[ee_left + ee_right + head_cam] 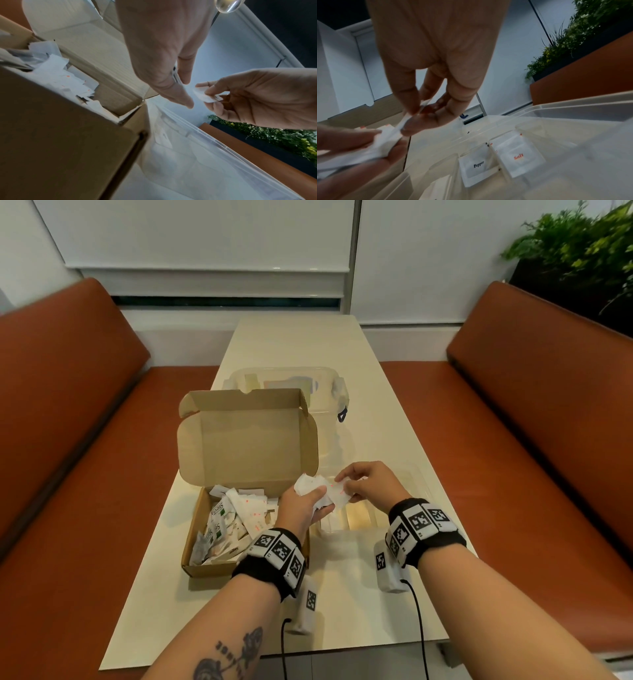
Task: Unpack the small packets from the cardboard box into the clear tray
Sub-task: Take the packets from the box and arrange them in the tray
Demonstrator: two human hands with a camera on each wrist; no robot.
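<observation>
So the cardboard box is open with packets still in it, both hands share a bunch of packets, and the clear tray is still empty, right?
Not quite: the clear tray is not empty. The right wrist view shows a Pepper packet and a Salt packet in its compartments. The cardboard box is open, and the left hand and right hand share packets.

The open brown cardboard box (253, 440) just left of the left hand (301, 506) is matt corrugated board with raw edges. The small white packets (236, 518) in it look like thin, creased paper, matt, some printed in red or green. Under the right hand (371, 482) the clear compartmented tray (573, 108) is smooth, glossy plastic. The cream table (294, 340) beyond both hands has a smooth, faintly shiny top. The rust-orange benches (534, 419) on either side look like smooth leatherette.
</observation>
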